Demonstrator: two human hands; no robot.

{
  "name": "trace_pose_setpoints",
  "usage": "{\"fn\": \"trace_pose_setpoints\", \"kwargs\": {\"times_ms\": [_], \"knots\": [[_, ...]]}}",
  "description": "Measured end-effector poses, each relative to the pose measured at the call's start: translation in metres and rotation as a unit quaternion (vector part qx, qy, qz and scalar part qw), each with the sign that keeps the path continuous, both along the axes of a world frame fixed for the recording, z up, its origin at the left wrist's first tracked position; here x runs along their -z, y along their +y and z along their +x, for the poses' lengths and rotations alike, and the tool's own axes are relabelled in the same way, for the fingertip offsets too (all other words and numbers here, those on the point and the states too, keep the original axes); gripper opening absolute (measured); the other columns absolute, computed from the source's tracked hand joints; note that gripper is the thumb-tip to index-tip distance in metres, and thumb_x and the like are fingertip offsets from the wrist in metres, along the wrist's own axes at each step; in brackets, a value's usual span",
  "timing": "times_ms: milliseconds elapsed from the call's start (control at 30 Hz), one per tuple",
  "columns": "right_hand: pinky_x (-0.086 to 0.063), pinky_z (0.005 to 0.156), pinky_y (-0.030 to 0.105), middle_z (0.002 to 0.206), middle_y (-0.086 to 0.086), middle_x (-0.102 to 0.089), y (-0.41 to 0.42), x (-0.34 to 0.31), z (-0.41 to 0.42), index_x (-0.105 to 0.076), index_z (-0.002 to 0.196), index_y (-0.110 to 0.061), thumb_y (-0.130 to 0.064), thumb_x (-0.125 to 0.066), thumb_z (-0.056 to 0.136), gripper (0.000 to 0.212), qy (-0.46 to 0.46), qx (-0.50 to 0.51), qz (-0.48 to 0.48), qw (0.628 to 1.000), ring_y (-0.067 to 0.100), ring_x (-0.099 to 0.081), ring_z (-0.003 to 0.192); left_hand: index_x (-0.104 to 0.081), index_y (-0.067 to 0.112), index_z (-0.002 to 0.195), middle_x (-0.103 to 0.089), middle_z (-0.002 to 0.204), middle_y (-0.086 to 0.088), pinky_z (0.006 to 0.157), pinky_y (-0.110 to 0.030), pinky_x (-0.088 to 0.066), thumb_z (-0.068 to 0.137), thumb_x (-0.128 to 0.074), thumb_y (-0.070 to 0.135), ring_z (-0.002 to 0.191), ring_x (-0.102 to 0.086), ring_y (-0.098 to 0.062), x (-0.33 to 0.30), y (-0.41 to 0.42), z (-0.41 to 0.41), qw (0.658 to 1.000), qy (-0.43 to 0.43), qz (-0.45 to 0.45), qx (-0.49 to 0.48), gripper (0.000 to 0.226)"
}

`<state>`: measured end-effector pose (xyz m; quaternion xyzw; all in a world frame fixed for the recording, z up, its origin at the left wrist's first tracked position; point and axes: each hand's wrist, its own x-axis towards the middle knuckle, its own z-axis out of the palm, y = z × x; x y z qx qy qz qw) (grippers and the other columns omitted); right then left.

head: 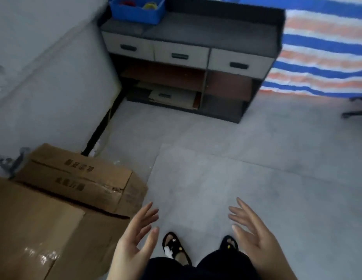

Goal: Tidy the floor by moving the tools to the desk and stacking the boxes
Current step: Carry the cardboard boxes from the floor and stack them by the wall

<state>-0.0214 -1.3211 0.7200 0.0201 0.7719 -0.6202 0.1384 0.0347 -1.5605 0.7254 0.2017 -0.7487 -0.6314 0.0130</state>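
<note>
Both hands empty, fingers spread; boxes [60, 190] lie left, nearest the left hand [133, 239], right hand [255, 237] farther.

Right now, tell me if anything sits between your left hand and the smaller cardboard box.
Nothing visible does. The left hand is open, beside the large box, and the smaller box lies just beyond it, up and to the left. The right hand is open too, over bare floor.
</note>
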Motion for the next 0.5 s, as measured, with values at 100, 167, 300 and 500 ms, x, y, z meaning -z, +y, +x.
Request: {"fn": "trace_pose_setpoints", "kwargs": {"times_ms": [100,167,300,500], "knots": [[-0.048,0.078,0.009,0.114,-0.022,-0.064,0.042,-0.001,0.037,-0.054,0.123,-0.048,-0.04,-0.069,0.075,0.051,0.015,0.121,-0.005,0.992,0.004,-0.064,0.104,-0.056,0.065,0.102,-0.066,0.11,0.022,0.087,-0.014,-0.049,0.085,-0.057,0.004,0.103,-0.062,0.002,-0.001,0.035,-0.01,0.996,0.024,0.001,0.086,0.063],[-0.048,0.075,0.008,0.111,-0.026,-0.064,0.072,-0.002,0.067,-0.051,0.125,-0.04,-0.015,-0.067,0.081,0.052,0.008,0.187,0.003,0.982,0.002,-0.064,0.101,-0.056,0.064,0.102,-0.067,0.11,0.019,0.083,-0.01,-0.048,0.086,-0.061,0.005,0.102,-0.064,-0.001,-0.002,0.066,-0.012,0.99,0.045,0.008,0.135,0.062],[-0.048,0.075,0.009,0.108,-0.026,-0.065,0.137,-0.004,0.142,-0.049,0.126,-0.036,0.001,-0.063,0.083,0.058,0.009,0.3,0.043,0.953,0.0,-0.064,0.1,-0.059,0.061,0.104,-0.069,0.108,0.014,0.081,-0.009,-0.048,0.073,-0.055,0.016,0.098,-0.067,-0.006,0.0,0.148,-0.004,0.968,0.078,0.019,0.236,0.055],[-0.047,0.074,0.007,0.107,-0.027,-0.065,0.242,-0.006,0.26,-0.052,0.117,-0.056,-0.001,-0.062,0.084,0.065,-0.002,0.447,0.053,0.893,-0.004,-0.064,0.097,-0.057,0.063,0.103,-0.068,0.107,0.018,0.082,-0.012,-0.049,0.069,-0.061,0.037,0.1,-0.065,-0.006,0.011,0.298,0.048,0.906,0.081,0.04,0.413,0.043]]}}
